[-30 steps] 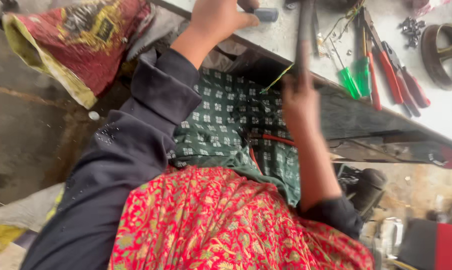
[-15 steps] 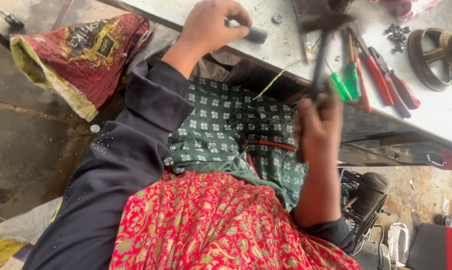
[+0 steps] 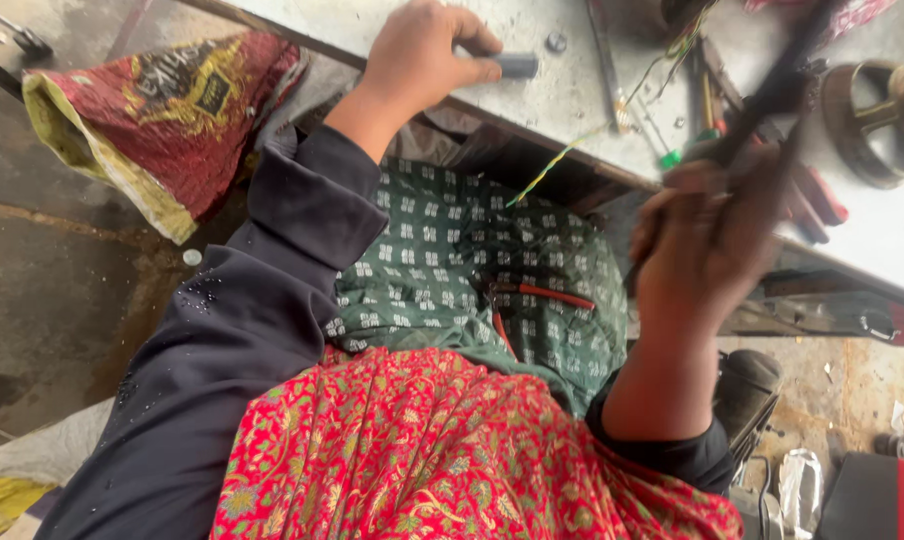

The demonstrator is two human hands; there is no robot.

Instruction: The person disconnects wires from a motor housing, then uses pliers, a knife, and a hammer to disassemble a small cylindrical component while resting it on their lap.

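Left hand (image 3: 422, 55) at 12 o'clock grips small grey cylinder (image 3: 512, 66) on workbench (image 3: 562, 110). Right hand (image 3: 707, 250) at 3 o'clock, blurred, clutches dark long-handled tool (image 3: 772, 95). Red sack (image 3: 157, 120) at 10 o'clock.

On the desk (image 3: 572, 95) lie a bolt (image 3: 556, 42), tools (image 3: 822, 195) and, further right, a wheel (image 3: 887, 120); a sack (image 3: 162, 125) lies left on the floor (image 3: 42, 290).

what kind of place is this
Probably a small repair workshop. A worn grey workbench carries screwdrivers, loose wires and a round metal part; the right hand grips a dark tool, the left hand a grey cylinder.
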